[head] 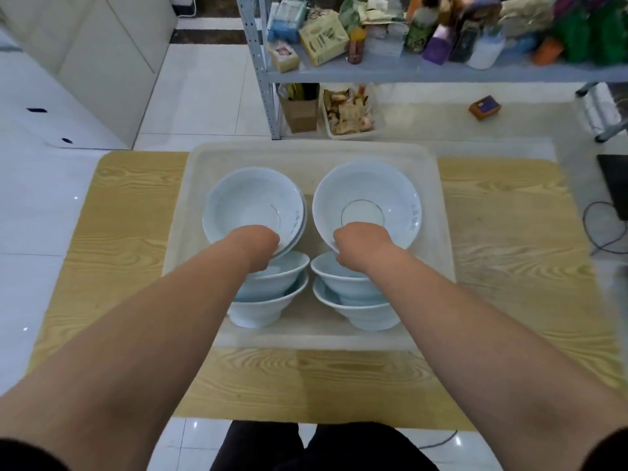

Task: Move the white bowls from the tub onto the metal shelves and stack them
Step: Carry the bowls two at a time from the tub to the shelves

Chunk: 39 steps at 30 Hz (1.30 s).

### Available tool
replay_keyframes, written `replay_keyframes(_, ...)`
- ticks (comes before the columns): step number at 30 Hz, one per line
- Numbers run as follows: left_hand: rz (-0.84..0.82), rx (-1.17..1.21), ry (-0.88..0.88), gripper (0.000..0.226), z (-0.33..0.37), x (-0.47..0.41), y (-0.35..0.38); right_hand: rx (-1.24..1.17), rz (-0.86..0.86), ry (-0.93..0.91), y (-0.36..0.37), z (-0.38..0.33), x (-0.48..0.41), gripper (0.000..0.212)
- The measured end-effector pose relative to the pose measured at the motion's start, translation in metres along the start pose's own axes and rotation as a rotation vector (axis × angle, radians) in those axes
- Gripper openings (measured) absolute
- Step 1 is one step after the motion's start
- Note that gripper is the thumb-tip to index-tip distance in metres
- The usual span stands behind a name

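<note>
Carefully, a person's left hand (261, 244) and right hand (363, 243) each curl over the near rim of a tilted white bowl, the left bowl (249, 198) and the right bowl (368, 195), inside the tub (438, 215); the fingertips are hidden behind the knuckles. Just below each grip sit more stacked bowls (370, 314). Glazed ceramic looks stiff, slick, weighty and easily chipped, so a rim pinch with fingers under the wall probably holds best. The shelves (441, 71) stand beyond.
</note>
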<state>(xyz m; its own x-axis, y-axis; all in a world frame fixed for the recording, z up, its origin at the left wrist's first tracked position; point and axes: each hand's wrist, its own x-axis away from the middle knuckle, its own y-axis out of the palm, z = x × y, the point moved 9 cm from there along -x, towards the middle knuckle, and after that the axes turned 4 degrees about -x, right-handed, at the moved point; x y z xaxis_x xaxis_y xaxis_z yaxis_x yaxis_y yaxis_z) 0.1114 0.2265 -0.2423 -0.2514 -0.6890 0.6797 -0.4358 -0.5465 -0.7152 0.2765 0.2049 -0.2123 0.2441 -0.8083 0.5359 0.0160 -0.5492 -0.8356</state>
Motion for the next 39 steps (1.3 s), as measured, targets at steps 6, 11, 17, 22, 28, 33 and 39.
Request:
replay_keyframes(6,0.14,0.028,-0.065,0.018,-0.013,0.025,-0.02,-0.007,0.047,-0.024,-0.008,-0.002,0.015,0.026)
replay_keyframes(11,0.227,0.0,-0.099,0.02,-0.012,0.05,-0.034,-0.118,0.142,-0.002,-0.024,0.001,0.039,0.026)
replay_keyframes(17,0.46,0.076,-0.219,0.02,-0.029,0.109,-0.065,-0.104,0.397,-0.05,-0.054,0.007,0.084,0.025)
replay_keyframes(22,0.711,0.098,-0.364,0.023,-0.055,0.201,-0.066,-0.086,0.662,-0.308,-0.069,-0.033,0.129,0.029)
replay_keyframes(28,0.741,0.164,-0.592,0.028,-0.081,0.321,-0.004,-0.154,0.836,-0.636,-0.087,-0.122,0.16,0.032)
replay_keyframes(33,0.646,0.269,-0.872,0.037,-0.107,0.425,0.1,-0.083,0.82,-0.916,-0.071,-0.234,0.186,0.028)
replay_keyframes(39,0.592,0.4,-1.165,0.037,-0.098,0.56,0.236,-0.017,0.66,-1.206,-0.015,-0.393,0.228,0.039)
